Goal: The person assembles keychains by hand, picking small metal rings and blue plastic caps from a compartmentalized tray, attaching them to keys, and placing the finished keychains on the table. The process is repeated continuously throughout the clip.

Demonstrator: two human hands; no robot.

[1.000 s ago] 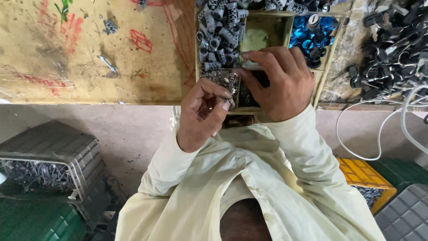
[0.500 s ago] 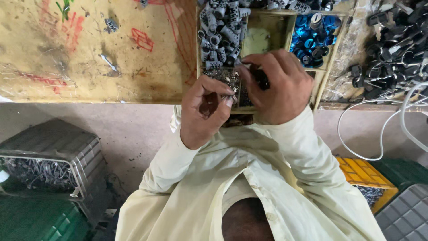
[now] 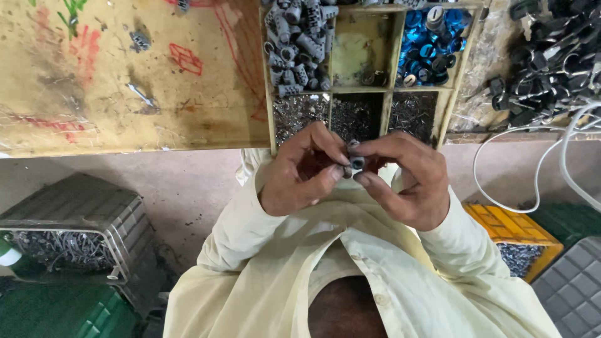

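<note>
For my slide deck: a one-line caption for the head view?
Both hands pinch a small grey part before a wooden tray of sorted pieces.

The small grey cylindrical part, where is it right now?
Head view, centre: the small grey cylindrical part is pinched between the fingertips of the left hand and right hand, just below the wooden compartment tray.

Just one cam, strapped to my head, looking straight down and pretty close: my hands sit mid-frame, the wooden bench [image 3: 125, 94] fills the top, and the floor crates sit in the lower corners.
</note>
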